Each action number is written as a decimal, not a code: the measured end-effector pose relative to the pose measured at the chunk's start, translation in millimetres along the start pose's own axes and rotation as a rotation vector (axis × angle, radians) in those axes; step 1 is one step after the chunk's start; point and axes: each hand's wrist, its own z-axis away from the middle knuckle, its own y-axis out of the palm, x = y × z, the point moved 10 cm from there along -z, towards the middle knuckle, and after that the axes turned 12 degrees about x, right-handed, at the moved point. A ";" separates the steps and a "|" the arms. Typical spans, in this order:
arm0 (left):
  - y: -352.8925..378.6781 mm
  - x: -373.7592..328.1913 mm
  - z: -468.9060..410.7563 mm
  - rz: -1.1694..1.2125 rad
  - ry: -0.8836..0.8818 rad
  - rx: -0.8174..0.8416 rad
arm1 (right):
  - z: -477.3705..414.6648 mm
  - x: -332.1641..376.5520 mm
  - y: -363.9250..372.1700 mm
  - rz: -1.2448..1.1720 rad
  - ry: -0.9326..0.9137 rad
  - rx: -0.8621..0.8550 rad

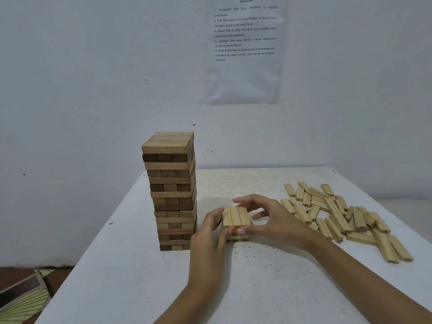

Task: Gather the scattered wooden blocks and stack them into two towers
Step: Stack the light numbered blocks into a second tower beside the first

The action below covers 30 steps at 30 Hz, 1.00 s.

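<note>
A tall tower [172,190] of brown wooden blocks stands on the left part of the white table [131,284]. Just to its right is a short stack [236,217] of pale blocks, three side by side on top. My left hand [209,232] presses against the stack's left side with its thumb at the front. My right hand [272,220] cups the stack from the right, fingers curved over the far edge and thumb on the front face. A loose pile of pale blocks [339,218] lies scattered on the right of the table.
A printed instruction sheet [244,50] hangs on the white wall behind. The table's left edge drops to a brown floor with a patterned item [22,302] at lower left. The scattered pile reaches close to the table's right edge.
</note>
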 end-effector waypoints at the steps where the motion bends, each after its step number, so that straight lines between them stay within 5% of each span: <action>1: 0.2 1.3 -0.4 -0.002 -0.002 0.001 | -0.2 -0.7 0.3 -0.007 0.003 0.003; 15: -0.3 11.9 -2.3 -0.121 -0.037 0.005 | 0.2 -1.0 2.3 -0.007 0.026 0.026; 23: 0.4 1.1 4.4 -0.063 -0.005 -0.049 | 13.6 0.4 -15.4 -0.226 0.098 0.004; 30: 21.6 -22.6 11.8 -0.374 0.145 0.061 | 36.2 5.9 -17.1 -0.221 0.193 -0.127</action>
